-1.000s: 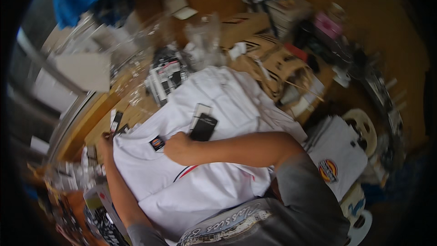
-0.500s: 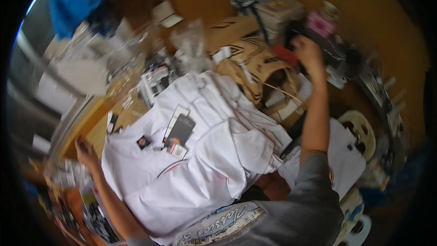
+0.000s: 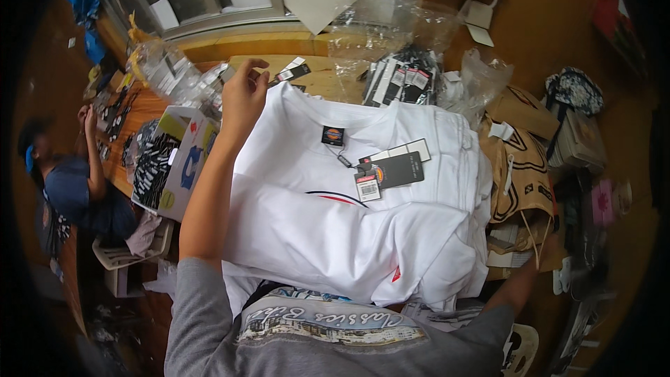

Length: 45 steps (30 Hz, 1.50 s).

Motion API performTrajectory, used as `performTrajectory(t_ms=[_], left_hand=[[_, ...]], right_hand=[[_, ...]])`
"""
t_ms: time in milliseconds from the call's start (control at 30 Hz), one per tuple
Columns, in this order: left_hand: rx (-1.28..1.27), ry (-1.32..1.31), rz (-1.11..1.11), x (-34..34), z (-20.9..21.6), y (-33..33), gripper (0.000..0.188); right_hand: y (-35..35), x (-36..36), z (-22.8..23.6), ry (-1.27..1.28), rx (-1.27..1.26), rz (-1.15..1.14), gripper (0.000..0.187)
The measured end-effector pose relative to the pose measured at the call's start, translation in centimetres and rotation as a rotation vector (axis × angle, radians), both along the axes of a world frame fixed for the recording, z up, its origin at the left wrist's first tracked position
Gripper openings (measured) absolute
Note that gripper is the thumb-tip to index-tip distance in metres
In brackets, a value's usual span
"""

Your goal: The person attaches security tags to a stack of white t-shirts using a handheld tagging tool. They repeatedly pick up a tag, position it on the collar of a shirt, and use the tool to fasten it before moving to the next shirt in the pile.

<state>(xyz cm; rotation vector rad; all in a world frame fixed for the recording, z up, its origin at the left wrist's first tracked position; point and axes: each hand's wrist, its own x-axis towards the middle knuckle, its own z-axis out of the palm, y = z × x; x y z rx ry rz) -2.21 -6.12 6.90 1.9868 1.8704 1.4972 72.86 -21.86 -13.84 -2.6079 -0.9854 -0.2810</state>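
A white T-shirt [image 3: 300, 167] lies spread on top of a pile of white shirts, its collar away from me. A dark neck label [image 3: 333, 135] sits inside the collar. Black and white hang tags [image 3: 394, 167] rest on the shirt's front. My left hand [image 3: 243, 94] is raised beside the shirt's left shoulder, fingers curled together; whatever they may hold cannot be made out. Close to its fingertips is another black and white tag [image 3: 293, 71]. My right hand [image 3: 543, 260] reaches right, by the brown paper bag [image 3: 520, 174], blurred, its fingers hidden.
Clear plastic bags [image 3: 167, 70] and packed dark items with tags [image 3: 405, 84] lie beyond the shirts. A printed box [image 3: 183, 160] full of tags stands at left. Another person [image 3: 87, 181] sits at the table's far left. A wooden-framed window [image 3: 209, 0] is behind.
The view has swung left, bringing the other person and the box into sight. My right hand has come back from beyond the paper bag, nearer to me. The shirt stays spread on the pile.
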Motion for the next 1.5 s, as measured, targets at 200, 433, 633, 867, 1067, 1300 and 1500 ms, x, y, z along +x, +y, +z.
performTrajectory(t_ms=[200,433,633,867,1067,1300,1500], left_hand=[[-0.078,-0.098,-0.026,-3.3,-0.3,0.3,0.011],[0.146,-0.035,-0.335,1.3,3.5,-0.5,0.015],[-0.192,-0.405,-0.819,4.7,2.9,-2.6,0.038],[-0.724,-0.451,-0.978,3.0,-0.1,-0.5,0.055],[-0.855,-1.008,-0.928,0.3,-1.3,3.1,0.043],[-0.862,-0.915,-0.877,1.0,-3.2,2.5,0.048],[-0.685,-0.709,-0.848,2.7,-5.0,2.1,0.041]], right_hand=[[-1.7,-3.5,4.9,0.321,0.479,-0.095,0.039],[-5.1,-21.4,23.3,0.028,1.065,0.297,0.04],[6.4,-44.9,28.3,0.771,0.025,1.21,0.023],[14.6,-53.6,23.5,0.94,-0.04,1.163,0.028],[13.7,-55.1,14.0,0.234,-0.295,1.174,0.02],[13.9,-55.1,15.4,0.792,-0.184,1.113,0.015],[14.0,-54.8,14.7,1.256,-0.043,1.079,0.015]])
